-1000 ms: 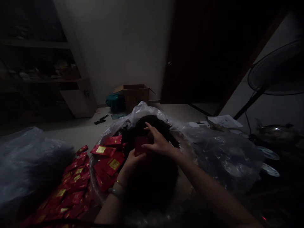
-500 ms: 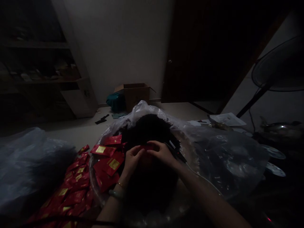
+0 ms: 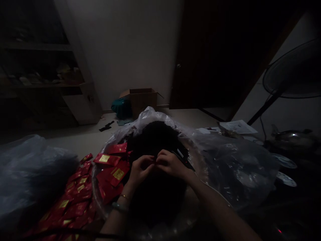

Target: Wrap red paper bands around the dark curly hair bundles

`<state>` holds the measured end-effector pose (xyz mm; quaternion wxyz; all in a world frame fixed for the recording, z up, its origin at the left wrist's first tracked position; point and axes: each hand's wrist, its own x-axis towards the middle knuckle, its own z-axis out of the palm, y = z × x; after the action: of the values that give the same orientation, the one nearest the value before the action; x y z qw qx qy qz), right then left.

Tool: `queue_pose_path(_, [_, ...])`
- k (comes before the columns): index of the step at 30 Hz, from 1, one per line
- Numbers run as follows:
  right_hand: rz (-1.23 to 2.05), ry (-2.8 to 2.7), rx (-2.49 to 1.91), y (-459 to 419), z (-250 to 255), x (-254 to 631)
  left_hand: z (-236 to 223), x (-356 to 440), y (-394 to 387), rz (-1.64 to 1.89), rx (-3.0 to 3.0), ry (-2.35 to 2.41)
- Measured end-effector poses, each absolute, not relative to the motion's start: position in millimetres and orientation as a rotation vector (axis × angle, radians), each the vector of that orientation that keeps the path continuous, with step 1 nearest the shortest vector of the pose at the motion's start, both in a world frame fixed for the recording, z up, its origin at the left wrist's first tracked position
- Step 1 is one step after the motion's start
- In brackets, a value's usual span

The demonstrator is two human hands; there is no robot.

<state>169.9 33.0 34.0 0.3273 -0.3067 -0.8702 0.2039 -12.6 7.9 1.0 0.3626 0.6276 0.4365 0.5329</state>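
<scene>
My left hand point(image 3: 140, 169) and my right hand point(image 3: 171, 164) meet over a black heap point(image 3: 155, 137) in a round container lined with clear plastic point(image 3: 147, 115). Thumbs and fingers of both hands are pinched close together. The red packet between them in the earlier view is now almost lost behind the fingers and in the dark. Just left of my left hand, flat red packets with gold labels point(image 3: 117, 174) lie on the container's left side. A dark slim device with a small red light point(image 3: 184, 161) rests beside my right hand, a pale cord running from it.
Many more red packets point(image 3: 77, 194) are piled outside the container at left, beside a big translucent bag point(image 3: 32, 174). Plastic sheeting point(image 3: 235, 170) spreads to the right. Behind stand an open cardboard box point(image 3: 144, 102) and a teal bundle point(image 3: 121, 107). A fan point(image 3: 293, 70) stands at right.
Both hands have curled in closer together at the fingertips, and the red packet between them has dropped from sight. The whole view has shifted slightly.
</scene>
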Motion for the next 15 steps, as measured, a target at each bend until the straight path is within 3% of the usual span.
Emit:
queue_pose_path(6, [0.486,-2.341,-0.786,32,32,167,7,-15,1,1.397,1.806,1.122])
queue_pose_path(15, [0.552,-2.314,-0.792,32,24,165,4,-11,7,1.41,1.504,1.142])
